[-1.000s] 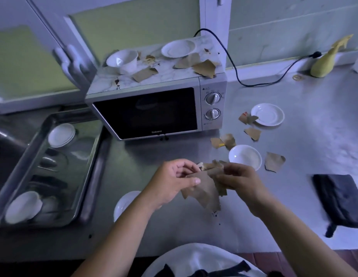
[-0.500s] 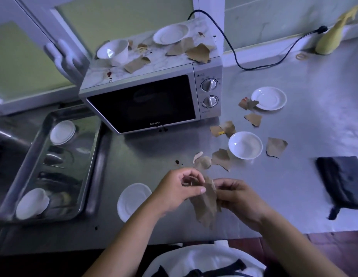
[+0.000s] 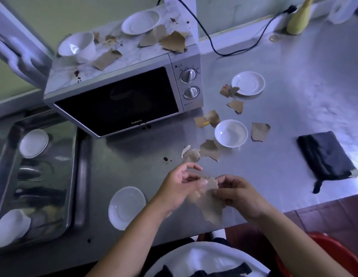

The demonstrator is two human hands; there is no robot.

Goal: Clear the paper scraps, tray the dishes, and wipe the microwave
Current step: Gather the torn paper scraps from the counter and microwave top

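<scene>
Forearms angle in, meeting above the counter [image 3: 294, 108] front edge, probably to keep gathered pieces together. Right hand [image 3: 236, 196] pinches the scrap bundle [image 3: 211, 206]. Left hand [image 3: 178, 188] is curled at its edge, grip too blurred to tell. Loose scraps [image 3: 209, 149] lie by the bowl [image 3: 231, 133] and atop the microwave [image 3: 122, 100].

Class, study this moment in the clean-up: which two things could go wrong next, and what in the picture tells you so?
First, the scrap bundle in the right hand hangs loosely at the front edge of the counter, so pieces may drop to the floor. Second, the saucer lies close to that edge beside the left forearm; a careless sweep could knock it off.
</scene>
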